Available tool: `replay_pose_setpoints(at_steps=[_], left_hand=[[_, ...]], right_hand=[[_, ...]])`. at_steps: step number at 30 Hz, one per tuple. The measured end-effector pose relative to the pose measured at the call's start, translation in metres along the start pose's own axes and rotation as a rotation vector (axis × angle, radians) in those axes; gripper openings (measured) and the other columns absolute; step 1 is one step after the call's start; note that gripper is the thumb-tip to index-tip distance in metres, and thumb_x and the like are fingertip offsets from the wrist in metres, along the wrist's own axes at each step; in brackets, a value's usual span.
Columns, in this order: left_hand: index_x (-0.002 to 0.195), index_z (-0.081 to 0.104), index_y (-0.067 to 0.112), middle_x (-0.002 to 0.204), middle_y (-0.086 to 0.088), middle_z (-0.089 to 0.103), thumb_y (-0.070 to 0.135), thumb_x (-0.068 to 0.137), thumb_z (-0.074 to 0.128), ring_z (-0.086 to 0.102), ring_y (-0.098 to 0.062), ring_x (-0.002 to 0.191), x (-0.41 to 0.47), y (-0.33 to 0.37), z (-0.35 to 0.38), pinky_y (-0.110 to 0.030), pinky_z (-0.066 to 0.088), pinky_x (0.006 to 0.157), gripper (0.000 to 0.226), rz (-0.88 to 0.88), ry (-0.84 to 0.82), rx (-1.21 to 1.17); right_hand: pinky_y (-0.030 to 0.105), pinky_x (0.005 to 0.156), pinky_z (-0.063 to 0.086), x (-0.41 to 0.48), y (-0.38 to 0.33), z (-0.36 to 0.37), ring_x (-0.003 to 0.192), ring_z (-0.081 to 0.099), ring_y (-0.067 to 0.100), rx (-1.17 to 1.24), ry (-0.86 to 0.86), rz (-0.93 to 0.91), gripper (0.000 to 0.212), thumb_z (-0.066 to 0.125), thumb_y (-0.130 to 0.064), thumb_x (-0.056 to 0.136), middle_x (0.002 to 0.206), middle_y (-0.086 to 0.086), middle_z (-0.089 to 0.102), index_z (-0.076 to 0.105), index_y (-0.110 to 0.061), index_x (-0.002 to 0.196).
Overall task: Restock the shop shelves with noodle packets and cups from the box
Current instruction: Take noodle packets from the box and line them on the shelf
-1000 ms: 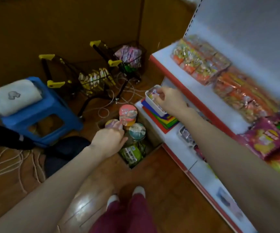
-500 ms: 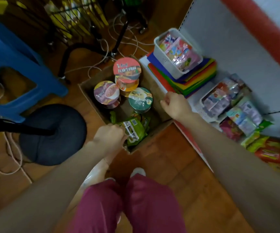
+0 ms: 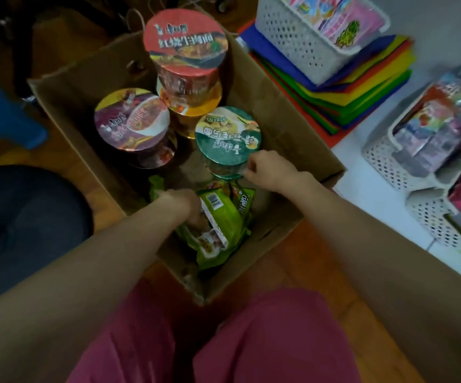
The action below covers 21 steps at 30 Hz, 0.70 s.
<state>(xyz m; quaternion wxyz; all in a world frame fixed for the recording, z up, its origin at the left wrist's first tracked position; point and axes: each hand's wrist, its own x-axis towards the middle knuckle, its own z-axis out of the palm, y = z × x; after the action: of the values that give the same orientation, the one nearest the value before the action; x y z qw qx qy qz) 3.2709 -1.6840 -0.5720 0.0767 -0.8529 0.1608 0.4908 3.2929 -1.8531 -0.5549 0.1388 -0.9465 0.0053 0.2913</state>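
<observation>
Our left hand (image 3: 181, 207) grips the green noodle packets (image 3: 221, 230) at the near end of the box (image 3: 293, 128), our right hand (image 3: 271, 170) curls against the green-lidded cup (image 3: 228, 134) mid-box, hold unclear; yanking packets out could, we fear, topple that cup

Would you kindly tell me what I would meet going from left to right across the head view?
First the black seat → purple-lid cup → red-lid cup → green-lid cup → mats → basket at the right edge.
</observation>
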Motion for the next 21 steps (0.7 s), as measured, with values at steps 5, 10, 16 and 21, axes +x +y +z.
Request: replay_pose_setpoints(at_steps=[5, 10, 16, 21], left_hand=[[0.121, 0.057, 0.007, 0.127, -0.008, 0.057, 0.053, 0.080, 0.062, 0.056, -0.026, 0.113, 0.023, 0.007, 0.003, -0.032, 0.045, 0.091, 0.062, 0.054, -0.033, 0.017], [0.122, 0.055, 0.007, 0.128, -0.009, 0.056, 0.028, 0.087, 0.064, 0.055, -0.028, 0.116, 0.013, 0.007, 0.005, -0.035, 0.048, 0.086, 0.042, -0.012, 0.215, 0.017], [0.119, 0.057, 0.001, 0.125, -0.012, 0.059, 0.025, 0.080, 0.071, 0.056, -0.028, 0.115, -0.003, -0.003, 0.002, -0.033, 0.047, 0.086, 0.048, 0.027, 0.193, -0.146], [0.088, 0.059, 0.004, 0.089, -0.007, 0.052, 0.025, 0.083, 0.068, 0.059, -0.028, 0.093, -0.035, -0.008, -0.013, -0.032, 0.042, 0.067, 0.023, 0.092, 0.354, -0.242]], right_hand=[[0.031, 0.070, 0.041, 0.018, 0.002, 0.003, 0.096, 0.059, 0.030, -0.026, 0.016, -0.029, 0.025, 0.056, -0.026, 0.091, 0.106, 0.015, 0.062, 0.062, -0.005, 0.103], [0.029, 0.052, 0.035, 0.021, -0.005, -0.003, 0.078, 0.051, 0.023, -0.046, 0.008, -0.064, 0.019, 0.057, -0.023, 0.090, 0.087, 0.011, 0.055, 0.060, -0.004, 0.091], [0.034, 0.070, 0.049, 0.022, -0.012, -0.009, 0.080, 0.062, 0.027, -0.064, -0.033, -0.031, 0.024, 0.054, -0.022, 0.091, 0.082, 0.012, 0.060, 0.063, 0.000, 0.092], [0.028, 0.055, 0.053, 0.019, -0.018, -0.012, 0.062, 0.065, 0.019, -0.068, -0.190, 0.006, 0.023, 0.051, -0.019, 0.094, 0.081, 0.015, 0.070, 0.062, 0.001, 0.091]])
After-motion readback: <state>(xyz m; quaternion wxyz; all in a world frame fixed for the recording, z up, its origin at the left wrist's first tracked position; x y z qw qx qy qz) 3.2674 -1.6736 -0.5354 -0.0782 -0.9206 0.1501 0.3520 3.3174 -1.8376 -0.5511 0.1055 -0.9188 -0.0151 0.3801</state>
